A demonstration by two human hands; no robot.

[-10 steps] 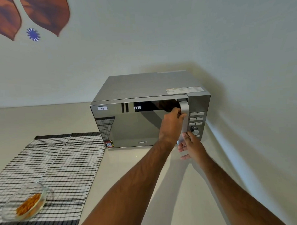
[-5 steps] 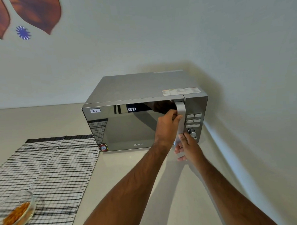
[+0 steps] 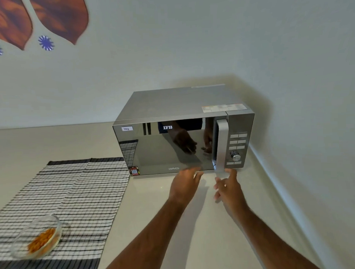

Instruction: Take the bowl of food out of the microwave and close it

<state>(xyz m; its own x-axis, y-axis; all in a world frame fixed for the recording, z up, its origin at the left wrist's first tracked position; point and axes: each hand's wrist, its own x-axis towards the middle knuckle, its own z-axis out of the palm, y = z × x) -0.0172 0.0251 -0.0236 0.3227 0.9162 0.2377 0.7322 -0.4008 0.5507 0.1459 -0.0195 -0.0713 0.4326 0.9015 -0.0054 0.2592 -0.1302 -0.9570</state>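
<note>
A silver microwave [image 3: 177,102] stands at the back right of the counter with its mirrored door [image 3: 153,153] shut and its vertical handle [image 3: 221,145] free. A glass bowl [image 3: 36,237] holding orange-brown food sits on the striped cloth [image 3: 74,198] at the lower left. My left hand [image 3: 184,184] hovers just in front of the door's lower edge, fingers apart, holding nothing. My right hand [image 3: 227,186] hangs below the handle, fingers spread, also holding nothing. Both hands are reflected in the door.
The pale counter [image 3: 165,225] meets the wall right of the microwave. The control panel [image 3: 236,148] with buttons and a knob is right of the handle. Leaf-shaped wall art [image 3: 47,18] hangs at the upper left.
Both hands have let go of the door handle and dropped back and down toward me. The door stays shut. The view shifted a little, so the bowl sits further into frame.
</note>
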